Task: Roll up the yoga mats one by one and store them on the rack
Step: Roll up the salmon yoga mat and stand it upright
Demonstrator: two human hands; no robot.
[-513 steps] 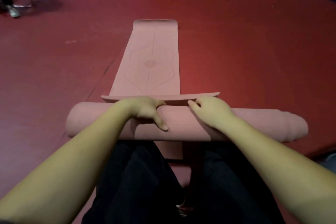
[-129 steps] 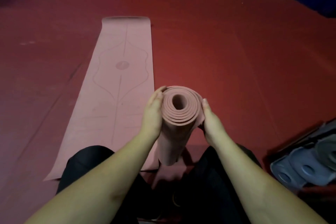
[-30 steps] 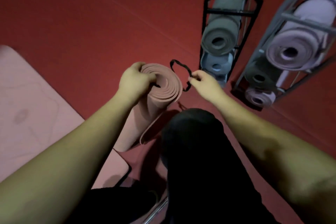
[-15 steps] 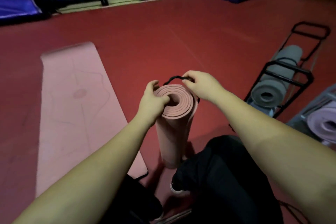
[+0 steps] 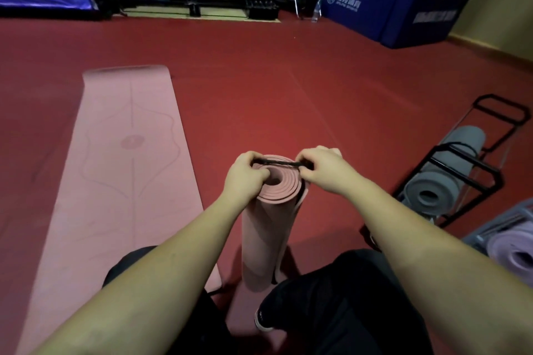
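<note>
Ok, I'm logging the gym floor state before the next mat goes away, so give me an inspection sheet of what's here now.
Surface: red floor, mostly bare.
Job's things: rolled pink mat standing on end between the knees; black strap stretched across its top end; flat pink mat unrolled to the left; black rack on the right holding a grey rolled mat.
Clutter: nothing seen near the mats.
Grippers: left hand and right hand each pinch an end of the strap.
Cables: nothing seen.
Surroundings: blue pads and dark equipment at the far wall; lilac rolled mat at the right edge.
</note>
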